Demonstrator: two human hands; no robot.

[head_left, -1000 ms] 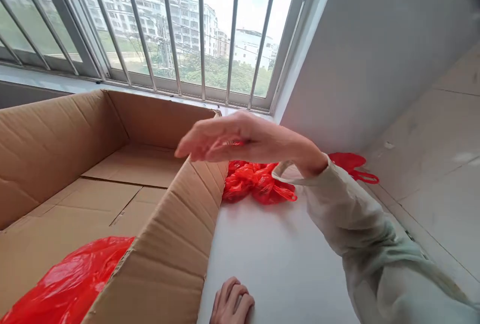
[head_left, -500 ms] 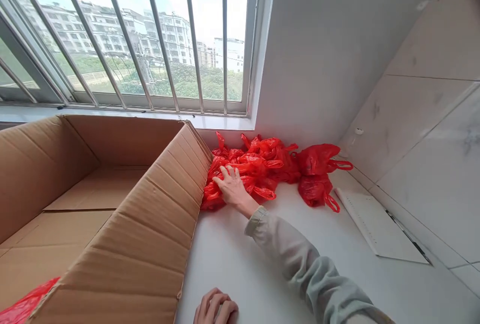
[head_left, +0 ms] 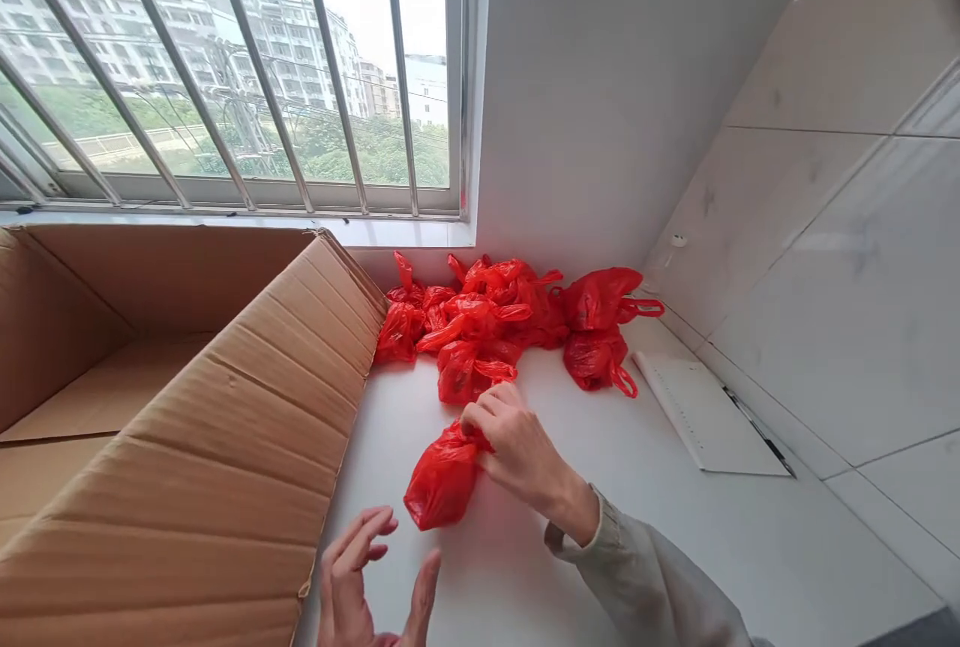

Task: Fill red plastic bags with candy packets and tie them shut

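My right hand (head_left: 514,437) is closed on the gathered top of a red plastic bag (head_left: 444,482), whose filled body hangs to the left, over the white surface. What the bag contains is hidden. Just below and left of it, my left hand (head_left: 375,577) is open, thumb and fingers spread apart, not touching the bag. Behind my right hand lies a pile of similar knotted red plastic bags (head_left: 480,312) against the wall. Two more red bags (head_left: 596,357) rest one against the other at the pile's right end.
A large open cardboard box (head_left: 217,427) fills the left side, its wall beside the pile. A barred window (head_left: 247,77) is behind. On the white tabletop (head_left: 637,487), a white notepad (head_left: 712,417) with a dark pen (head_left: 757,432) lies near the tiled wall at right.
My right hand has drawn one red bag out of the pile towards me. My left hand has risen further into view and spread its fingers. The view has shifted to the right.
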